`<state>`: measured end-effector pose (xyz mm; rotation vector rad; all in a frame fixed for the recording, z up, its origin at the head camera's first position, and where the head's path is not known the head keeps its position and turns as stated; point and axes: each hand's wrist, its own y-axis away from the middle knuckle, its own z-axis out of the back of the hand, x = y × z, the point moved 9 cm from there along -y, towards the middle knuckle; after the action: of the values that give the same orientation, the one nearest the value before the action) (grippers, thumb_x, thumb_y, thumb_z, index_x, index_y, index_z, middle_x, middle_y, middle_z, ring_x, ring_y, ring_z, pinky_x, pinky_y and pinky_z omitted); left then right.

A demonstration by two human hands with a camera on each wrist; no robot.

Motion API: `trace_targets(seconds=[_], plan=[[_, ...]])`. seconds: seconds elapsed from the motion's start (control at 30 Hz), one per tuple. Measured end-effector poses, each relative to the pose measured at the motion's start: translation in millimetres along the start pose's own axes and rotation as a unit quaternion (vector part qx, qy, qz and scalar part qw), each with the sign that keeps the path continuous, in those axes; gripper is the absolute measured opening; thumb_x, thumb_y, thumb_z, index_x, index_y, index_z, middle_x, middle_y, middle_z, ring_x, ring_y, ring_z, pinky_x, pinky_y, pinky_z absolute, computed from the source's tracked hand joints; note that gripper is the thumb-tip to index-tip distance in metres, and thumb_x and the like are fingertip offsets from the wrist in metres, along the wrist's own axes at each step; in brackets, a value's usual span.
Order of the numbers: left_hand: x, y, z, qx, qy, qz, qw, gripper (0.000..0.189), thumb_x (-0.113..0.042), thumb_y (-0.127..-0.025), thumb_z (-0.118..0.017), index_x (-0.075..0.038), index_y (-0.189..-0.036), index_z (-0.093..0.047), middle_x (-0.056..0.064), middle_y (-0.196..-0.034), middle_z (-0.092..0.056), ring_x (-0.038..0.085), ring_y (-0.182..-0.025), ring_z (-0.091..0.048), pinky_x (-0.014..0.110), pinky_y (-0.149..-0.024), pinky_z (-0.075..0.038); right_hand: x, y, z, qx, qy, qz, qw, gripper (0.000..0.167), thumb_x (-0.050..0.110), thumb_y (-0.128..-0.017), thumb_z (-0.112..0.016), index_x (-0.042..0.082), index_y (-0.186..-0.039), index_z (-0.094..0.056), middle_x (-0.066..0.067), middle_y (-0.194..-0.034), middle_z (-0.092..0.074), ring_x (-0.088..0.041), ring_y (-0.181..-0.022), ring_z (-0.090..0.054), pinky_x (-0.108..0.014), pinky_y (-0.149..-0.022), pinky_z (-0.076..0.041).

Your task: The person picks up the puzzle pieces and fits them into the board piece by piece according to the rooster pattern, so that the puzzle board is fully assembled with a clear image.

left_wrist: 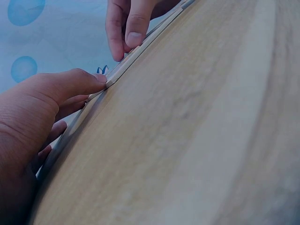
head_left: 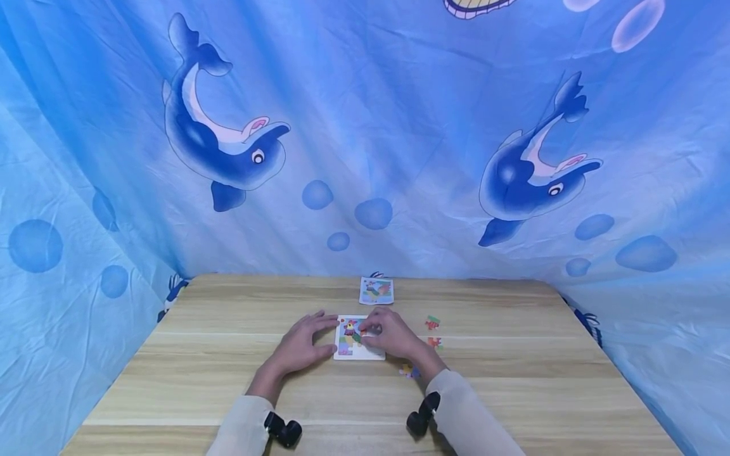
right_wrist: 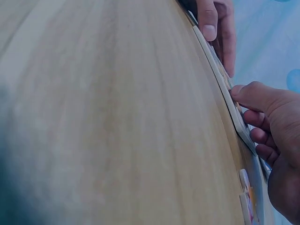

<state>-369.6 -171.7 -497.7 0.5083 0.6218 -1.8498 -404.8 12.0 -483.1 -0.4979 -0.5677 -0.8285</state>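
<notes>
A small jigsaw puzzle board (head_left: 358,356) with a white frame lies flat on the table, its left part filled with a colourful picture and white backing showing at the lower right. My left hand (head_left: 299,345) rests at its left side, thumb and fingertips touching the frame with the fingers fairly straight. Over the right part of the board, my right hand (head_left: 393,335) pinches a puzzle piece (head_left: 362,330), mostly hidden by the fingertips. In the right wrist view the right thumb (right_wrist: 248,96) bends down close to the board's surface.
Loose puzzle pieces lie right of the board: one (head_left: 432,323) farther back, another (head_left: 435,342) nearer, and more (head_left: 407,370) beside the right wrist. A picture card (head_left: 376,291) lies behind the board. A blue dolphin-print curtain (head_left: 371,126) hangs behind the wooden table (head_left: 513,380).
</notes>
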Motion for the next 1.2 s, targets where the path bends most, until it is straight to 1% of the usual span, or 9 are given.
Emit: trace_targets(seconds=[0.3,0.4,0.5,0.53,0.6,0.77,0.93,1.03,1.2], plan=[[-1.9,-0.4,1.0,-0.001,0.004,0.001,1.0,0.055,-0.033,-0.089,-0.074,-0.022,-0.141,-0.065,-0.002,-0.156,-0.054,0.033,-0.156,-0.034,0.066,-0.127,-0.022,-1,-0.6,1,0.005,0.0,-0.003,1.0,0.018,0.021,-0.09,-0.08,0.017,-0.107,-0.082,0.005,-0.101,-0.065,-0.011,-0.096,-0.056,-0.028,-0.084,-0.051],[-2.9,-0.8,1.0,-0.003,0.005,-0.001,1.0,0.055,-0.033,-0.088,-0.074,-0.022,-0.141,-0.065,-0.002,-0.156,-0.055,0.033,-0.156,-0.035,0.067,-0.126,-0.023,0,1.7,6,0.003,-0.006,-0.011,0.9999,0.02,0.023,-0.089,-0.08,0.016,-0.108,-0.081,0.004,-0.105,-0.068,-0.013,-0.099,-0.06,-0.032,-0.088,-0.053],[-1.8,-0.7,-0.3,-0.002,0.004,-0.001,1.0,0.055,-0.034,-0.089,-0.074,-0.022,-0.141,-0.065,-0.002,-0.156,-0.054,0.033,-0.156,-0.035,0.067,-0.126,-0.024,-2,8.5,14,-0.005,-0.02,-0.038,0.9991,0.023,0.025,-0.089,-0.079,0.017,-0.111,-0.08,0.001,-0.116,-0.069,-0.019,-0.11,-0.063,-0.041,-0.098,-0.054],[-1.4,-0.5,-0.7,-0.002,0.005,-0.002,1.0,0.055,-0.034,-0.089,-0.074,-0.021,-0.141,-0.065,-0.002,-0.156,-0.054,0.033,-0.156,-0.035,0.067,-0.126,-0.024,-2,11.6,18,-0.007,-0.022,-0.043,0.9988,0.024,0.025,-0.09,-0.078,0.016,-0.113,-0.079,0.0,-0.118,-0.068,-0.02,-0.11,-0.063,-0.043,-0.098,-0.055],[0.1,0.2,-1.3,-0.001,0.006,-0.001,1.0,0.055,-0.034,-0.089,-0.074,-0.021,-0.141,-0.065,-0.003,-0.156,-0.054,0.032,-0.156,-0.034,0.066,-0.127,-0.023,-2,18.7,24,-0.011,-0.02,-0.043,0.9988,0.026,0.026,-0.09,-0.079,0.015,-0.114,-0.078,-0.001,-0.118,-0.068,-0.021,-0.109,-0.063,-0.04,-0.095,-0.056],[2.7,2.1,-1.4,-0.003,0.002,0.001,1.0,0.055,-0.033,-0.089,-0.074,-0.022,-0.142,-0.064,-0.003,-0.157,-0.053,0.031,-0.157,-0.033,0.064,-0.128,-0.022,-8,40.1,38,-0.011,-0.02,-0.033,0.9992,0.027,0.025,-0.09,-0.079,0.013,-0.114,-0.077,0.003,-0.106,-0.068,-0.014,-0.097,-0.062,-0.025,-0.082,-0.053],[3.1,2.2,-1.7,-0.003,0.001,0.005,1.0,0.055,-0.034,-0.089,-0.074,-0.023,-0.142,-0.064,-0.003,-0.157,-0.053,0.031,-0.157,-0.033,0.065,-0.127,-0.024,-17,67.9,51,-0.015,-0.033,-0.043,0.9984,0.027,0.025,-0.089,-0.08,0.012,-0.113,-0.077,0.003,-0.103,-0.069,-0.013,-0.096,-0.063,-0.021,-0.082,-0.055],[2.2,2.1,-1.3,-0.003,0.002,0.004,1.0,0.055,-0.034,-0.089,-0.074,-0.022,-0.142,-0.064,-0.002,-0.157,-0.053,0.032,-0.157,-0.033,0.066,-0.127,-0.023,-21,84.7,56,-0.015,-0.037,-0.036,0.9985,0.025,0.022,-0.088,-0.081,0.011,-0.11,-0.078,0.0,-0.102,-0.071,-0.014,-0.093,-0.064,-0.02,-0.081,-0.057],[1.4,2.3,-1.6,-0.004,0.0,-0.004,1.0,0.056,-0.033,-0.089,-0.074,-0.021,-0.142,-0.064,-0.001,-0.157,-0.054,0.032,-0.156,-0.034,0.065,-0.128,-0.022,-26,107.2,60,-0.012,-0.042,-0.032,0.9985,0.022,0.018,-0.086,-0.082,0.01,-0.106,-0.078,-0.001,-0.099,-0.07,-0.009,-0.089,-0.065,-0.019,-0.079,-0.058]])
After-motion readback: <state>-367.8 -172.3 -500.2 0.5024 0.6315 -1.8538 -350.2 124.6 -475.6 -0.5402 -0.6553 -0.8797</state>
